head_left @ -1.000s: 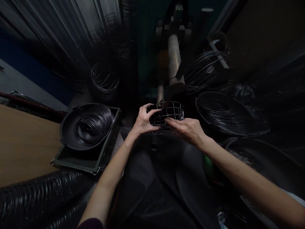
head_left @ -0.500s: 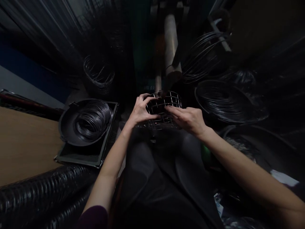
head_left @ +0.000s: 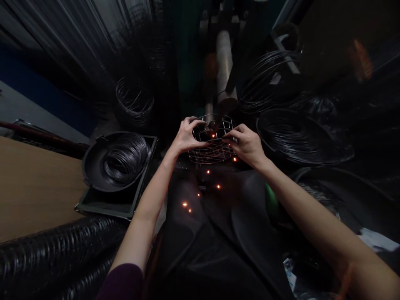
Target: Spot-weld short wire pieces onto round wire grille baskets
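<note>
I sit with my left hand point(head_left: 187, 135) and right hand point(head_left: 245, 143) on either side of a round wire basket point(head_left: 212, 153), a cage of crossed metal rods held just above my lap. My fingers point(head_left: 200, 124) are spread and curled over its rim from both sides, so both hands grip it while staying apart, not pressed together. Orange sparks point(head_left: 213, 135) glow inside the basket and scatter down across the dark cloth point(head_left: 218, 241) over my lap. Just beyond the far rim, the dark lower end of a pale metal cylinder point(head_left: 224, 62) comes close to the wires. It looks to me like a welding electrode, so I judge that I am in the middle of welding a joint on the basket, and the next move calls for keeping the basket steady against that tip. To my left, a coil of black wire point(head_left: 126, 160) lies in a dark round pan point(head_left: 92, 166) on a black tray point(head_left: 106, 206), beside a wooden counter point(head_left: 34, 187). A large coil of black wire point(head_left: 296, 137) lies to my right, loose wire hoops point(head_left: 134, 100) stand ahead, and a ribbed black tube point(head_left: 53, 254) runs along the lower left
</note>
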A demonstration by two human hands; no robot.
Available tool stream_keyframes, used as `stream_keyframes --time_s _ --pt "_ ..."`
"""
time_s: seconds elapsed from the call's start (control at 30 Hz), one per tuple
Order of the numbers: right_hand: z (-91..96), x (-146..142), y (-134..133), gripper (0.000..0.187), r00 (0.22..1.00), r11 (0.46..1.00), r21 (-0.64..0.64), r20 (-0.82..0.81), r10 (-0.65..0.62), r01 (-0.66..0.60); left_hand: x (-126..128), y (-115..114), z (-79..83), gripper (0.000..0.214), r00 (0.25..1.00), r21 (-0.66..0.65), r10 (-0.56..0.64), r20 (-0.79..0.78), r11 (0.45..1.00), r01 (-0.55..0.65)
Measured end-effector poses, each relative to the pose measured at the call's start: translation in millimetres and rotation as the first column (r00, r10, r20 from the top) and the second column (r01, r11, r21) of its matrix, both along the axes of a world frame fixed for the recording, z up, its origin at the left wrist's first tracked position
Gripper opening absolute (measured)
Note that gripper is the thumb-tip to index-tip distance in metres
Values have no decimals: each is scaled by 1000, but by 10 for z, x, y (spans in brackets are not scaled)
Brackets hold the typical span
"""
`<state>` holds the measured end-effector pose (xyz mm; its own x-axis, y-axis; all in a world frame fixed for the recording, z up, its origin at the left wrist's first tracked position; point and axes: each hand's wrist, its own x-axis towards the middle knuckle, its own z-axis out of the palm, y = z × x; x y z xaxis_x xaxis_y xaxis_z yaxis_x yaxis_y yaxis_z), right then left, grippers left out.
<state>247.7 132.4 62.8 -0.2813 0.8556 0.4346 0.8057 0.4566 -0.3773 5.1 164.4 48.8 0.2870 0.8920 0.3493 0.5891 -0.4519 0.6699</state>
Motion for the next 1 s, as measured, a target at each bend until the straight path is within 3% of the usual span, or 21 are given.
stream_keyframes --time_s 0.17,0.27,0.37,0.47,0.57,0.67,0.77,0.83,0.9,1.0 --pt "-1 -84 241 17 997 996 -39 -21 -75 74 3 283 20 73 1000 -16 8 -10 1000 -8" --pt "82 -73 218 20 991 993 -30 -77 -114 112 -30 348 -3 70 1000 8 -23 -9 1000 23" --pt "220 102 -119 32 969 986 -70 -190 -159 149 -144 257 -186 91 999 33 -14 38 999 13" --pt "250 385 -653 51 951 955 -271 -242 -192 124 -304 108 -513 123 989 -24 -29 143 999 33" --pt "-15 637 -1149 55 986 894 -441 -103 -134 76 -393 27 -813 131 958 -146 -17 285 987 61" --pt "-470 812 -1491 46 999 813 -582 -36 -14 -9 -381 19 -933 127 929 -222 88 360 975 -6" --pt "-799 958 -1662 36 996 741 -665 -65 65 -92 -356 -37 -862 119 918 -195 133 373 979 -63" --pt "-838 1018 -1677 34 991 710 -693 -115 62 -125 -362 -146 -749 115 926 -126 113 361 989 -71" --pt "-717 990 -1616 34 987 720 -687 -159 -21 -95 -367 -300 -610 106 949 -38 78 307 997 -70" --pt "-313 725 -1404 47 951 767 -640 -267 -153 -56 -312 -528 -379 88 991 89 28 129 995 -39"
